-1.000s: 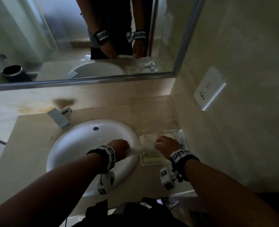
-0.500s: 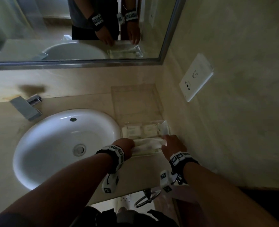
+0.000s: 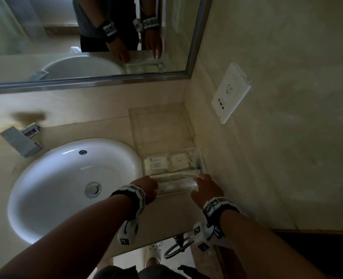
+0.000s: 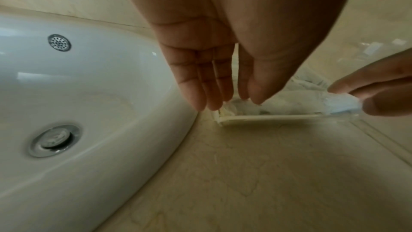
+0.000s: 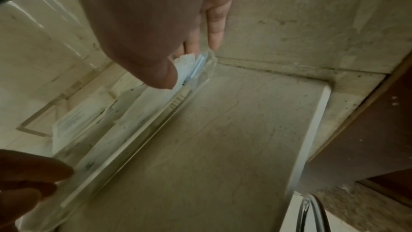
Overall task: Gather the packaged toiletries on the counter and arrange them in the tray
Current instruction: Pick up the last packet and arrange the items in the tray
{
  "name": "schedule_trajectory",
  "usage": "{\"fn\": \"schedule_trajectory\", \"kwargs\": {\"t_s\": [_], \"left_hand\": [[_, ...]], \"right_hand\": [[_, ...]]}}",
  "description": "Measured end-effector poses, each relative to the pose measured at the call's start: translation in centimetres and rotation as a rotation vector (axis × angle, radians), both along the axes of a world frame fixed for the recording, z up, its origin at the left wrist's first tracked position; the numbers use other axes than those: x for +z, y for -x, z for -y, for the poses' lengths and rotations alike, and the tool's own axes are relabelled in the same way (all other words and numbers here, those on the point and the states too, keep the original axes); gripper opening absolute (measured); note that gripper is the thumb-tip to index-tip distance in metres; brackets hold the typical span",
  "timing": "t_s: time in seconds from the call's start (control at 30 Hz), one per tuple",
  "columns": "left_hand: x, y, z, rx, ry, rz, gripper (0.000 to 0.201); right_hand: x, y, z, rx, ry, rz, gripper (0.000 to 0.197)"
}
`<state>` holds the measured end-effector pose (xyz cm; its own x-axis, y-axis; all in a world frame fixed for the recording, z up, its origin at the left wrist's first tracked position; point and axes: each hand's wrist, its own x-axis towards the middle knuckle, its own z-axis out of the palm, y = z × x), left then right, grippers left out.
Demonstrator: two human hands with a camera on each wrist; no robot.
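A clear tray (image 3: 203,168) sits on the counter between the sink and the right wall. Two small pale packets (image 3: 155,163) (image 3: 179,162) lie side by side in its far part. A long clear-wrapped packet (image 3: 176,183) lies across its front. My left hand (image 3: 153,186) has straight fingers, and their tips touch the packet's left end (image 4: 231,107). My right hand (image 3: 202,181) pinches the packet's right end (image 5: 187,63) between thumb and fingers. The left wrist view shows that pinch, with the right hand (image 4: 361,98) at the far end of the packet (image 4: 289,107).
The white sink (image 3: 65,178) and chrome faucet (image 3: 21,140) are left of the tray. Behind the tray lies a clear flat piece (image 3: 160,125). The right wall carries a white socket plate (image 3: 231,93). A towel ring (image 3: 178,248) hangs below the counter's front edge.
Both hands carried the long packet from over the sink's rim rightward and down into the front of the tray. The left fingers have straightened.
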<state>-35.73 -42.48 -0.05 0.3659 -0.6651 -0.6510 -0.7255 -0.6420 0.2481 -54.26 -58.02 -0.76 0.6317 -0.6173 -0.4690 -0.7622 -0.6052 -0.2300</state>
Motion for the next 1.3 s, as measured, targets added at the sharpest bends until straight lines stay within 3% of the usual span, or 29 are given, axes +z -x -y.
{"fn": "schedule_trajectory", "kwargs": {"t_s": [0.27, 0.33, 0.43, 0.83, 1.1, 1.3], "left_hand": [[-0.2, 0.4, -0.7, -0.042, 0.001, 0.010, 0.043], [-0.1, 0.0, -0.9, -0.037, 0.018, 0.019, 0.040], [0.6, -0.6, -0.4, -0.023, 0.075, 0.075, 0.035], [-0.6, -0.1, 3.2, 0.041, 0.300, 0.175, 0.069], [-3.3, 1.4, 4.5, -0.048, 0.265, 0.167, 0.075], [-5.0, 1.1, 5.1, -0.069, 0.236, 0.205, 0.078]], "right_hand": [[-1.1, -0.7, -1.4, 0.176, 0.017, -0.156, 0.083], [-0.8, -0.8, -1.1, 0.202, 0.024, -0.169, 0.077], [-0.2, -1.2, -0.6, 0.179, 0.206, -0.031, 0.058], [-2.9, -6.0, 2.3, 0.143, 0.233, 0.063, 0.074], [-4.5, -7.8, 2.7, 0.111, 0.244, 0.013, 0.077], [-5.4, -7.5, 3.3, 0.153, 0.199, 0.092, 0.071]]}}
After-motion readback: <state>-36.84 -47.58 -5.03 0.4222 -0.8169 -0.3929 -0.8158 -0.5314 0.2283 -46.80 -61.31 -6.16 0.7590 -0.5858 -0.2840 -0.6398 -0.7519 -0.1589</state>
